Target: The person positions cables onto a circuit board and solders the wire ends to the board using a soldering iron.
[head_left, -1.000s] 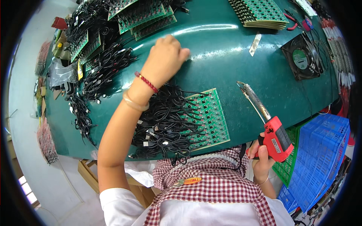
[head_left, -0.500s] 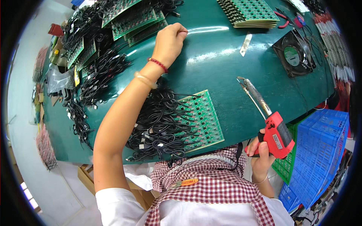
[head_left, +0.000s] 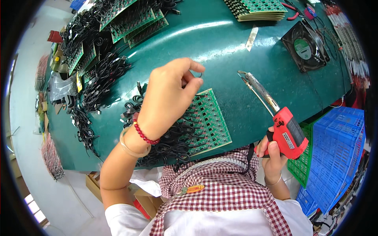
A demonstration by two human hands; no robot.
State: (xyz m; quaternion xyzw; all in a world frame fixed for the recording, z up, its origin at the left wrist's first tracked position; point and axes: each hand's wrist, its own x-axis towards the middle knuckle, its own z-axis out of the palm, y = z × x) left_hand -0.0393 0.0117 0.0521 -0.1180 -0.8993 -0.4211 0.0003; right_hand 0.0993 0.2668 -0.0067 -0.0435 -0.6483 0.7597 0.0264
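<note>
1. Two bare hands are seen over a green table point(head_left: 228, 59); the left hand point(head_left: 202, 74) is raised, with a small dark piece point(head_left: 201, 74) pinched between thumb and forefinger, too small to be identified.
2. A red soldering gun point(head_left: 290, 135) is gripped by the right hand point(head_left: 272, 157), its handle wrapped by the fingers; its metal tip is pointed up and leftward, well apart from any board.
3. A green circuit board panel point(head_left: 211, 122) is laid flat near the table's front edge, between the two hands; its left side is covered by black cables point(head_left: 173, 143), which are partly hidden by the left forearm.
4. More boards and cables are heaped at the far left, near a clear plastic bag point(head_left: 62, 85).
5. A stack of green boards point(head_left: 262, 15), a pale strip point(head_left: 252, 38) and a black fan point(head_left: 303, 49) are placed at the far right.
6. Blue baskets point(head_left: 338, 149) and a green basket point(head_left: 301, 169) are set beside the table, right of the soldering gun.
</note>
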